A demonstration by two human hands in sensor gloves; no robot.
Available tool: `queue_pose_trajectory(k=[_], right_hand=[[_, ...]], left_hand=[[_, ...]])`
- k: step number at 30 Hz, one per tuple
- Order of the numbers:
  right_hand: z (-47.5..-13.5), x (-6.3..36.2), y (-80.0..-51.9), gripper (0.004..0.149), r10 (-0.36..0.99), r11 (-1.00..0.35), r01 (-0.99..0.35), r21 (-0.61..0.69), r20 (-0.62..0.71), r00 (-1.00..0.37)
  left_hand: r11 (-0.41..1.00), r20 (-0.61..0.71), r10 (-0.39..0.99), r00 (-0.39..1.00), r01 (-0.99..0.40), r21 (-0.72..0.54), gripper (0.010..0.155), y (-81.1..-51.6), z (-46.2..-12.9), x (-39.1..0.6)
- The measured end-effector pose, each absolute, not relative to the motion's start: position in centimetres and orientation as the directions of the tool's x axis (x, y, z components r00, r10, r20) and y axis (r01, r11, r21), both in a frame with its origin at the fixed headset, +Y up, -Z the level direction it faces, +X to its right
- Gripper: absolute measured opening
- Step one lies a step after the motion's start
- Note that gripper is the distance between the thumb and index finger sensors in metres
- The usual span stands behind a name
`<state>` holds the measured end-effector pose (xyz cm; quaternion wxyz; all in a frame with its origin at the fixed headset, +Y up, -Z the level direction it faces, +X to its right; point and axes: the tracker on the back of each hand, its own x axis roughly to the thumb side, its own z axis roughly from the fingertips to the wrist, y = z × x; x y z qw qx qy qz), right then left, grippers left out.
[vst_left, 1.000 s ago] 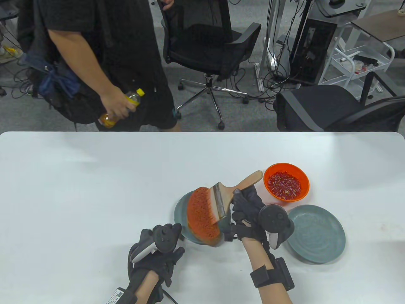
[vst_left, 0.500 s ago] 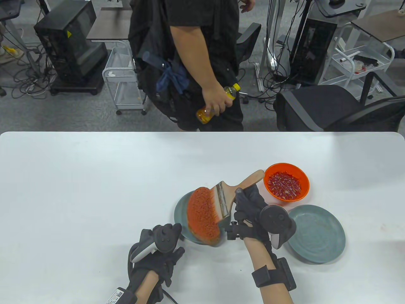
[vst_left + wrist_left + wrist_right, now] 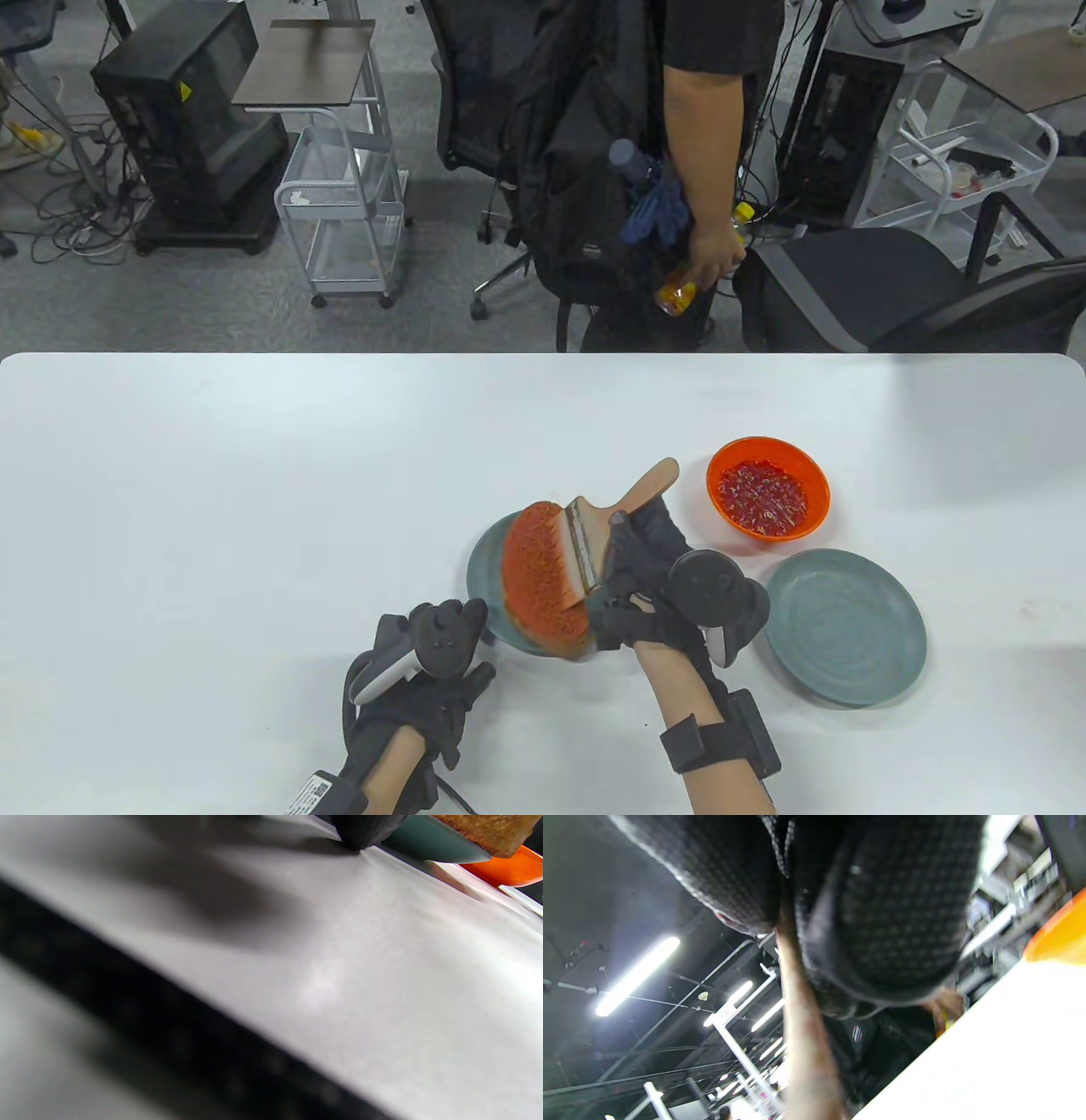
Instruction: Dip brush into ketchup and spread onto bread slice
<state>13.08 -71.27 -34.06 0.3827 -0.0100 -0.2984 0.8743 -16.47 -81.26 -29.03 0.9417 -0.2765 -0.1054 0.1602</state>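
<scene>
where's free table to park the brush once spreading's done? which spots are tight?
Bare table runs across the whole left half and the far strip behind the orange bowl. The second plate holds nothing. Tight: the bread slice on its plate, the brush, right hand and bowl cluster closely; the left hand sits beside the bread plate's near edge.

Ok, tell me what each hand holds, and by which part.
The right hand grips the brush by its wooden handle, near the metal band. The left hand holds nothing; it rests on the table.

office-like lab: swivel chairs (image 3: pixel 899 289), computer tower (image 3: pixel 182 119), floor cables (image 3: pixel 59 229)
</scene>
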Motion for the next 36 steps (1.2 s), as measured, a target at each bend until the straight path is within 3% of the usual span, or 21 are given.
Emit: queue_pose_trajectory(k=[4,6,10,14,17,22,24,29,33,36], right_hand=[[-34.1,12.7,-72.0,0.052,0.845,-0.357,-0.827,-0.434,0.227,-0.484],[-34.2,11.8,-72.5,0.052,0.863,-0.357,-0.850,-0.388,0.211,-0.459],[-34.4,11.2,-72.9,0.052,0.837,-0.416,-0.836,-0.358,0.209,-0.506],[-34.1,13.1,-71.4,0.053,0.693,-0.527,-0.694,-0.490,0.225,-0.685],[-34.0,13.6,-71.0,0.052,0.725,-0.485,-0.718,-0.499,0.230,-0.649],[-34.2,11.6,-72.1,0.052,0.840,-0.392,-0.854,-0.341,0.245,-0.484],[-34.3,10.7,-72.4,0.052,0.842,-0.396,-0.865,-0.307,0.254,-0.476],[-34.2,11.3,-72.0,0.053,0.724,-0.521,-0.760,-0.390,0.270,-0.635],[-33.9,13.4,-71.0,0.053,0.687,-0.505,-0.701,-0.504,0.257,-0.680],[-33.9,13.7,-70.5,0.053,0.730,-0.446,-0.739,-0.504,0.272,-0.626]], left_hand=[[0.794,0.107,0.361,0.927,-0.245,-0.556,0.071,-81.2,-29.0,-16.4],[0.793,0.105,0.363,0.926,-0.248,-0.556,0.071,-81.3,-29.0,-16.4],[0.794,0.105,0.363,0.926,-0.248,-0.556,0.071,-81.3,-29.0,-16.5],[0.793,0.105,0.363,0.926,-0.247,-0.557,0.071,-81.2,-29.0,-16.5],[0.793,0.105,0.362,0.926,-0.246,-0.558,0.071,-81.2,-29.0,-16.5],[0.793,0.105,0.362,0.926,-0.247,-0.557,0.071,-81.2,-29.0,-16.5],[0.793,0.106,0.363,0.926,-0.247,-0.557,0.071,-81.2,-29.0,-16.5],[0.794,0.107,0.363,0.926,-0.246,-0.556,0.070,-81.2,-29.0,-16.5],[0.795,0.108,0.360,0.926,-0.244,-0.555,0.070,-81.2,-29.0,-16.5],[0.794,0.107,0.362,0.926,-0.246,-0.556,0.071,-81.2,-29.0,-16.5]])
